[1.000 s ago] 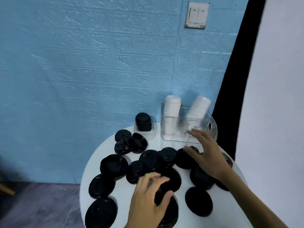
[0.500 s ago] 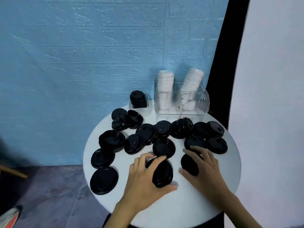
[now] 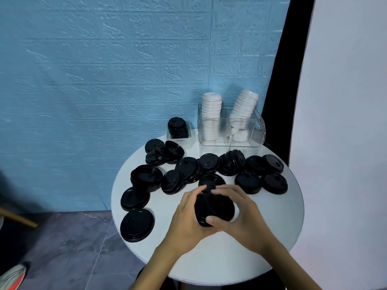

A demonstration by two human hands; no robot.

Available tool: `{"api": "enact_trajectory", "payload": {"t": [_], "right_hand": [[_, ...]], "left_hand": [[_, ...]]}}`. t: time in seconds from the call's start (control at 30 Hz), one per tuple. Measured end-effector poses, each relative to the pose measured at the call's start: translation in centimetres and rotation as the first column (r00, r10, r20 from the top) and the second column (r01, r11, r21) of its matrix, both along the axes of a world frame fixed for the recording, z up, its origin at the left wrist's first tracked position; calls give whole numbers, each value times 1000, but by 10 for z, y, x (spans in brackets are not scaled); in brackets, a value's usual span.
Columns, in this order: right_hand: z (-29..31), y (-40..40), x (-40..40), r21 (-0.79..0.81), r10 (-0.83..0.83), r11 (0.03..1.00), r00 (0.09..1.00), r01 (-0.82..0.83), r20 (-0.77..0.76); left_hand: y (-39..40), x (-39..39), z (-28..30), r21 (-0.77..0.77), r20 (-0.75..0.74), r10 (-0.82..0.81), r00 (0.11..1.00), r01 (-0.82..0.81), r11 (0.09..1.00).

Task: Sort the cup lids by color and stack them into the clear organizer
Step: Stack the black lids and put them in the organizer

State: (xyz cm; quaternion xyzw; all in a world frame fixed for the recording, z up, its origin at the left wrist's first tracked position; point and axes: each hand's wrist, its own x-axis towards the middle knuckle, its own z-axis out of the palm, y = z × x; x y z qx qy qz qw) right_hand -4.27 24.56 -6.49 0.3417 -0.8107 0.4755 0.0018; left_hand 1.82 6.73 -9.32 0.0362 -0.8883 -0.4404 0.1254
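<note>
Both hands (image 3: 217, 214) now together, half-hiding black lids (image 3: 213, 208).

Both forearms enter from the bottom edge and are bare up to where the picture cuts them off; no sleeve, cuff, watch or band shows on either. The left hand (image 3: 184, 218) and the right hand (image 3: 243, 218) wear no gloves and no rings that can be made out. The fingers (image 3: 225, 192) are slim, with short nails, slightly blurred.
</note>
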Motion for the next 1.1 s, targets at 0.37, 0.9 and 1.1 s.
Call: {"api": "enact_trajectory", "payload": {"t": [0.37,0.9,1.1], "right_hand": [[-16,-12,2,94,-20,995,997,13,78],[-27,-21,1,24,26,999,989,-29,147],[-19,-15,-11,10,99,995,978,-102,183]], "left_hand": [[-10,16,3,-75,45,-29,999,32,997],[-11,15,-1,-43,44,-1,999,3,999],[-9,15,2,-64,39,-3,999,5,998]]}}
